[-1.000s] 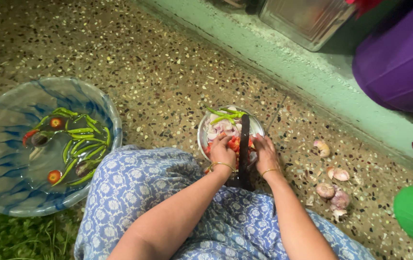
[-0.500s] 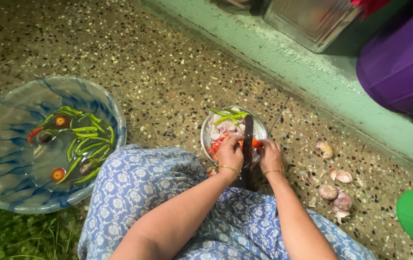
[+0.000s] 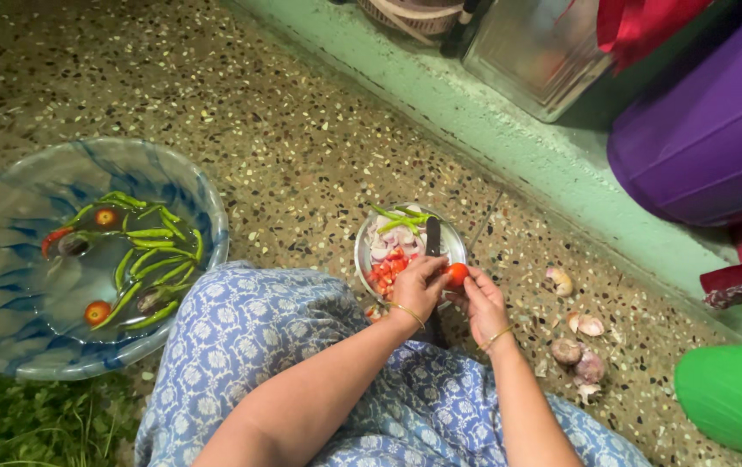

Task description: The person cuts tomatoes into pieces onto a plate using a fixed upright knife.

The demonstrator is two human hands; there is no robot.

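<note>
From the head view, both hands now sit a little nearer the lap than a second ago, the left hand (image 3: 418,285) and right hand (image 3: 482,298) pinching a tomato (image 3: 456,274) against the upright blade (image 3: 432,238), the bowl (image 3: 451,242) of cut pieces just beyond, so slicing goes on.

I see a speckled terrazzo floor (image 3: 302,147) carrying a blue basin (image 3: 8,233) at left and a small steel bowl (image 3: 451,239) in the middle. At right lie what look like onion pieces (image 3: 574,342), beside a green tub (image 3: 734,393).
</note>
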